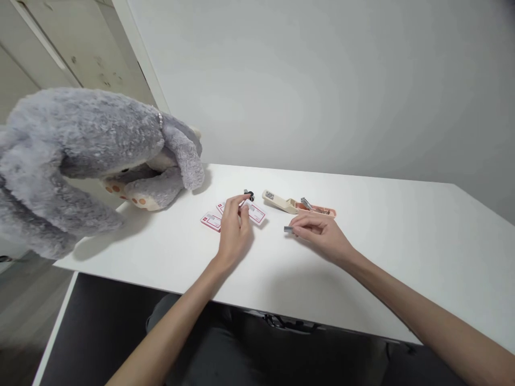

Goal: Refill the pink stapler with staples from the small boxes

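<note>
My left hand (235, 222) is at the middle of the white table, its thumb and fingers closed at the near edge of a white-and-red staple box (256, 213), which looks slightly raised. Two more such boxes lie under and beside this hand, one of them a staple box (210, 220) at its left. Just beyond my fingertips is a small black-and-silver object (250, 195) of unclear kind. My right hand (317, 231) pinches a short silver strip of staples (288, 229) just above the table. Behind it, a stapler (281, 202) lies opened out, cream top to the left, orange base to the right.
A big grey plush toy (88, 134) sits over the table's left end. A pale wall (322, 91) rises behind the white table (402, 241). Dark cables (289, 323) hang under the front edge, near my legs.
</note>
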### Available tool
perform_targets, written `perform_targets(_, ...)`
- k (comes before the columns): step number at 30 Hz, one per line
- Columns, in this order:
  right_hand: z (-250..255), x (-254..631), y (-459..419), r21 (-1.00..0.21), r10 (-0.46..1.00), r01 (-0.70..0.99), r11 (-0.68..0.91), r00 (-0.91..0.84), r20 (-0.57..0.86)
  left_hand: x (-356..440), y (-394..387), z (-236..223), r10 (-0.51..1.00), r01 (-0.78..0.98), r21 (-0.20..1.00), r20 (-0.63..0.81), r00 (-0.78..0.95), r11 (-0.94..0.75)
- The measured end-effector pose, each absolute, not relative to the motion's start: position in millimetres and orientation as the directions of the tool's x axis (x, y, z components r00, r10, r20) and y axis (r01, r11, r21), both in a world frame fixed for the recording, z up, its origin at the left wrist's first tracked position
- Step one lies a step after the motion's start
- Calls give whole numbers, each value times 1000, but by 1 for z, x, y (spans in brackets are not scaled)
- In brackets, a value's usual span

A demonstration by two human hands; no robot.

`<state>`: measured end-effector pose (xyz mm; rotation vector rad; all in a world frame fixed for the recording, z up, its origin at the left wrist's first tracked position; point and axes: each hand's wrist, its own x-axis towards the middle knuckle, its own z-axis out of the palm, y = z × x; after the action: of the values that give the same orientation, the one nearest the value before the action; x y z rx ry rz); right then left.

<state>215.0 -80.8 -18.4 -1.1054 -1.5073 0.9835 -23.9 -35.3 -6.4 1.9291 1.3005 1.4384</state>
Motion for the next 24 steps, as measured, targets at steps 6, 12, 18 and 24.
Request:
perform_targets(6, -19, 216, -77, -955, 962, 131, 265, -107, 252, -36, -2, -8, 818, 647, 562, 549, 175, -515)
perform_targets(12, -15, 216, -78, -959, 970, 151, 240, -78, 231, -23, -10, -7, 667, 657, 357, 680, 306, -664)
perform_targets(18, -10, 214, -78, -964, 977, 171, 203, 34, 211, 12, -28, 1, 690, 462, 513, 506, 518, -723)
perform_targets(24, -6, 215, -76, -950, 970, 238, 201, 90, 228, 22, -35, -7, 777, 462, 634, 417, 471, -620)
